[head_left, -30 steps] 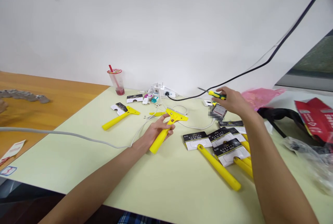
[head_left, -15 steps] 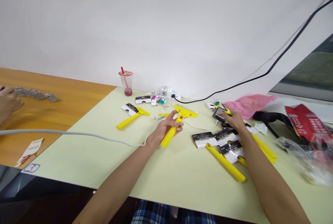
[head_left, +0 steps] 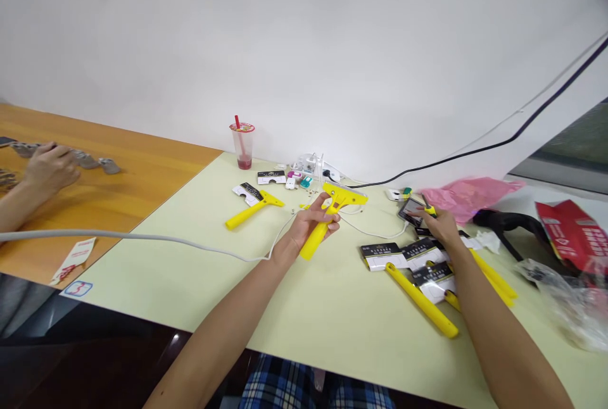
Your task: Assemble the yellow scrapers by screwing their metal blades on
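My left hand (head_left: 308, 225) is closed around the handle of a yellow scraper (head_left: 342, 195), its wide head tilted up above the table. In my right hand (head_left: 441, 224) is a screwdriver (head_left: 430, 211) with a yellow and green handle, its shaft pointing up. The fingers of that hand reach over a dark-screened device, probably a phone (head_left: 409, 210); whether they touch it I cannot tell. Under and beside my right forearm lie several yellow scrapers (head_left: 420, 301) with black-and-white card sleeves (head_left: 384, 256). Another scraper (head_left: 254, 209) rests left of my left hand, against a loose card sleeve (head_left: 247, 193).
A drink cup (head_left: 243, 146) with a red straw stands near the wall by a power strip (head_left: 313, 165). A white cable (head_left: 190, 244) crosses my left wrist. At right lie a pink bag (head_left: 468, 199), a red package (head_left: 572, 232) and clear plastic (head_left: 560, 301). A co-worker's hand (head_left: 52, 169) is at far left.
The whole view has shifted, so the table sits slightly further right. Both hands keep their holds on the scraper and the screwdriver. The co-worker's hand has moved right over the grey pieces.
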### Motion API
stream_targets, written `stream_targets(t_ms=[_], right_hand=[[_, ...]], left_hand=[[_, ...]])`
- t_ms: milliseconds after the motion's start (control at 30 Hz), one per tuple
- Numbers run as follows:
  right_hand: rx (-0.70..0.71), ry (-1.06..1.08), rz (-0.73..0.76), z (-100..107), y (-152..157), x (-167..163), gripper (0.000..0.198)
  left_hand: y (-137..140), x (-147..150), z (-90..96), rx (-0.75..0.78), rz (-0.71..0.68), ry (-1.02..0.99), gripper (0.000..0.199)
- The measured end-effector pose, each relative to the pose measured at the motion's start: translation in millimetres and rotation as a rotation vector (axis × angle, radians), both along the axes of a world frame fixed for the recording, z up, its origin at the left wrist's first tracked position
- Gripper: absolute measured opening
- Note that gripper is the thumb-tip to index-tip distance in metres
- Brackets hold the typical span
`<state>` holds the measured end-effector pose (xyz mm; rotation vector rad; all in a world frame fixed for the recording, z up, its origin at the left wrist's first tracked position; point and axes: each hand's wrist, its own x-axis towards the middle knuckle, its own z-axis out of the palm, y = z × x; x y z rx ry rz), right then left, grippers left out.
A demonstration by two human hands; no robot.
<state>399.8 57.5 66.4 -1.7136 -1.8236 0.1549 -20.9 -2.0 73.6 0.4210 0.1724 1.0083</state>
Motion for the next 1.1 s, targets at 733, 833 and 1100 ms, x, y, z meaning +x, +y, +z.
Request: stream_targets(t_ms=[733, 833, 1100], right_hand=[[0.013, 0.153, -0.125, 16.2, -2.5, -10.2, 0.038], [0.010, 0.126, -0.182, 18.4, 3.6, -10.0, 0.040], [-0.076, 0.041, -0.168, 27.1, 14.8, -9.8, 0.053]], left_hand=[[14.2, 13.9, -32.2, -0.067, 0.007, 0.115, 0.068], [13.7, 18.6, -35.3, -0.084, 0.001, 0.185, 0.070], [10.4, 26.8, -36.7, -0.099, -0.015, 0.338, 0.069]])
